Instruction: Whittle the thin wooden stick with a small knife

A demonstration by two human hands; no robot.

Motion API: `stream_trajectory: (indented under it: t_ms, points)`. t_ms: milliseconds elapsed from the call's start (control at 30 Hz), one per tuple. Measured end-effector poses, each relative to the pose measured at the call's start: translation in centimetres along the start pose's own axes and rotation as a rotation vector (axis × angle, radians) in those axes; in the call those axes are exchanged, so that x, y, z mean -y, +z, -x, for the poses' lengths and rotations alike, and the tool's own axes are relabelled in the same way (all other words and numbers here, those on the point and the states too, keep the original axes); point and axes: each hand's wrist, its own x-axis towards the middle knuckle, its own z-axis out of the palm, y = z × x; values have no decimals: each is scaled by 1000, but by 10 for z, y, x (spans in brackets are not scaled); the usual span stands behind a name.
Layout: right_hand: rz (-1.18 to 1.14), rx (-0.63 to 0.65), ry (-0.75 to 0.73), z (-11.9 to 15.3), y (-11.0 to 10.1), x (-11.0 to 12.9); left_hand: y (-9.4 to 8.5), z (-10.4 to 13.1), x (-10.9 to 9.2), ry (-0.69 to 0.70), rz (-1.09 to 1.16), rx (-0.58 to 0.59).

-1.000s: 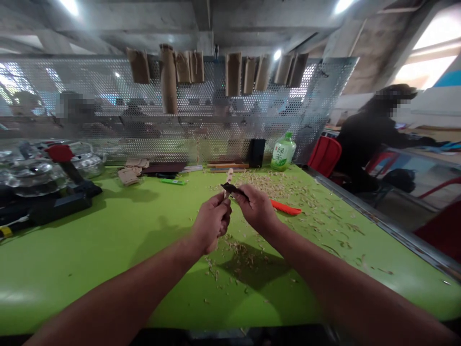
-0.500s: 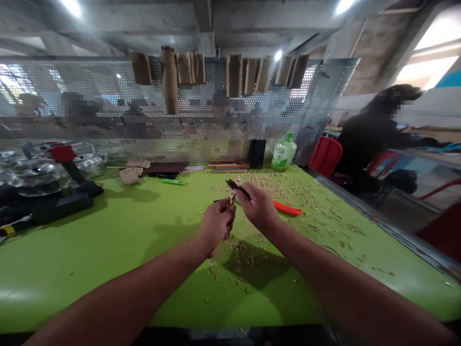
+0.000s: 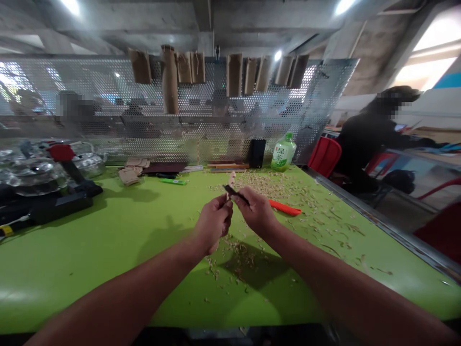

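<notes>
Bottle (image 3: 287,143) label (image 3: 280,156) reads "绿茶"; left hand (image 3: 213,222) grips a pale stick (image 3: 232,178), right hand (image 3: 260,210) a dark tool (image 3: 234,192).

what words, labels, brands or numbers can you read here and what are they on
"绿茶", on the label of the green-capped bottle.
Small red mark beside those characters: too small to read.
Pale marking on the slim green item: too small to read.
Dark tool in the right hand: no text can be made out.
</notes>
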Motion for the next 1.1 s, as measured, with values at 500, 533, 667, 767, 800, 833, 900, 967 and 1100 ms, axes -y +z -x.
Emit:
stream_trajectory:
  t_ms: [500,533,667,767,800,833,900,967,1100]
  points:
    - [-9,18,34,-4,-1,-1,0,0,5,15,-57,-5]
    - [-6,-13,45,-6,-1,-1,1,1,4,6,-72,-5]
    - [14,-25,60,-4,-2,2,3,3,0,-5,-94,-8]
    - [-4,41,51,-1,0,4,0,1,0,24,-76,-17]
    - [-10,33,60,-2,0,3,-1,0,0,28,-77,-14]
    - [-11,7,75,-3,0,3,-1,0,1,27,-81,-7]
    - [-3,-54,98,-5,-1,2,-1,0,2,16,-89,17]
    - [-7,-51,82,-4,-1,2,0,1,2,7,-84,28]
    - [-42,52,42,-1,1,4,0,1,1,20,-80,3]
